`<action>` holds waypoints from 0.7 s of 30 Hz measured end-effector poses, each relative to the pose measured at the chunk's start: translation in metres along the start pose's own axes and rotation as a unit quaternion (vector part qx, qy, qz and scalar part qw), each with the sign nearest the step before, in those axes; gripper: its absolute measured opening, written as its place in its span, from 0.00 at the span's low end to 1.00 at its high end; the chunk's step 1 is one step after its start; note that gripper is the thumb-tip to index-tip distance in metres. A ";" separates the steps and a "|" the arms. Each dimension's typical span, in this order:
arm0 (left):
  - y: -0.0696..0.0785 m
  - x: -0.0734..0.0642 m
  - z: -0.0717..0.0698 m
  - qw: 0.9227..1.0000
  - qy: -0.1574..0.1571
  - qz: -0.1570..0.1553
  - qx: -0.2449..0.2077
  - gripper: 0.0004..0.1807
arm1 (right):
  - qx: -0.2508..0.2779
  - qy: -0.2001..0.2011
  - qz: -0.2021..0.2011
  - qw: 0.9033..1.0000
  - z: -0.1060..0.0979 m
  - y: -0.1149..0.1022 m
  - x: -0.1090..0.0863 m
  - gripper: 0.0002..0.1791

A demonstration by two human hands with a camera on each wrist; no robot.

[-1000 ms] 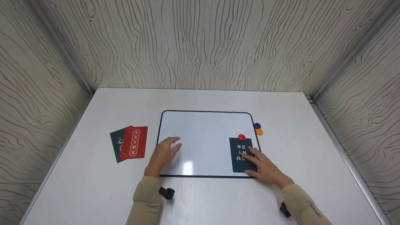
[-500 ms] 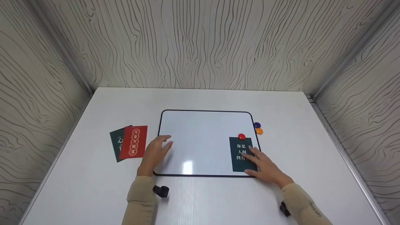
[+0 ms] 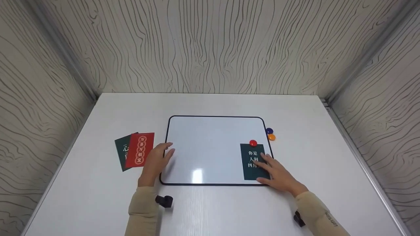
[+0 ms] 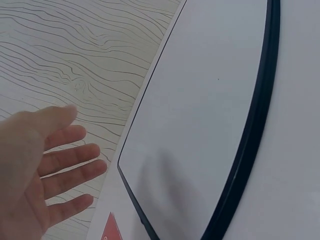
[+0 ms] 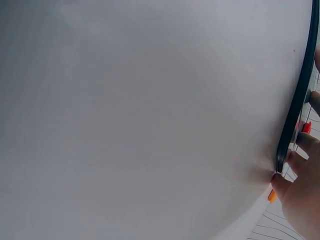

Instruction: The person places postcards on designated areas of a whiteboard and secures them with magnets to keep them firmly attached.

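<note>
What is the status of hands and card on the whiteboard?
Left hand empty, over left edge of whiteboard. Right hand spread over green card, partly hiding it. Red magnet at card's top edge; nothing else over card.

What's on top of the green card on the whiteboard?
A red magnet sits at the green card's top edge, and the right hand is over its right side. Whatever those cover can't be seen.

Illumination is diffuse. Glare [image 3: 197, 176] marks the black-rimmed rectangular whiteboard [image 3: 210, 144] between left hand [image 3: 155, 163] and right hand [image 3: 276, 175]. Right-wrist view: dim.
</note>
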State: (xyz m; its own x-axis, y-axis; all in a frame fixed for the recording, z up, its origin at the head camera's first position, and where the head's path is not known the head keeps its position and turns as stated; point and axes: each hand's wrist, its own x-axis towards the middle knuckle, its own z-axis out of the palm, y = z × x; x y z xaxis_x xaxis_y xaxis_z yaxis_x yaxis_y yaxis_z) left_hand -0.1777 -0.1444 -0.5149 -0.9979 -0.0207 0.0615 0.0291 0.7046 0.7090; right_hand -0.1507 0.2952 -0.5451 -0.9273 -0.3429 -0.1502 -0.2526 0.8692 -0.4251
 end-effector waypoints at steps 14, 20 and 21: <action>-0.012 0.002 -0.012 0.998 -0.013 -0.063 -0.026 0.22 | -0.004 -0.010 0.005 1.000 -0.002 0.000 0.001 0.36; -0.018 0.001 -0.016 0.998 -0.004 -0.062 -0.019 0.22 | -0.003 -0.013 0.009 1.000 0.000 0.000 0.001 0.37; -0.020 0.001 -0.016 0.998 0.000 -0.059 -0.017 0.22 | -0.002 -0.014 0.010 1.000 0.000 0.000 0.001 0.37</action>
State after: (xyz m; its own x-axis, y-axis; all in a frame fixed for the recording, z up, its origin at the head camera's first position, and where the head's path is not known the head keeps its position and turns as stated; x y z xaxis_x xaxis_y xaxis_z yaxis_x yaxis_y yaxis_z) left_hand -0.1787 -0.1700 -0.5173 -0.9944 -0.1030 -0.0243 -0.0876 0.6732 0.7342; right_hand -0.1516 0.2949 -0.5450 -0.9241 -0.3349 -0.1840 -0.2348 0.8776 -0.4179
